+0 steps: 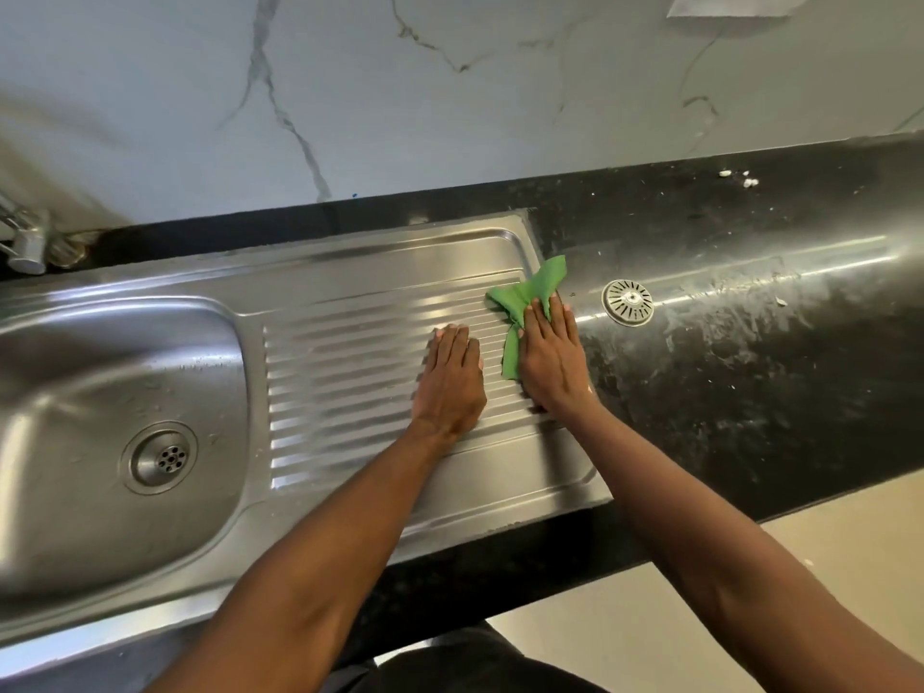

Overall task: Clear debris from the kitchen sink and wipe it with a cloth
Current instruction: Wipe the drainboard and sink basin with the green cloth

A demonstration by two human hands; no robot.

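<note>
A stainless steel sink (100,372) with a round drain (160,457) fills the left; its ribbed drainboard (345,352) runs to the right. My right hand (550,360) presses flat on a green cloth (530,292) at the drainboard's right edge, fingers over the crumpled fabric. My left hand (452,377) lies palm down on the ribs just left of the cloth, fingers together, holding nothing.
A metal sink strainer (628,302) lies on the black countertop (750,342) right of the cloth. The counter carries white smears and small crumbs (740,177) near the marble backsplash. A tap (25,242) stands at the far left. Pale floor shows below the counter edge.
</note>
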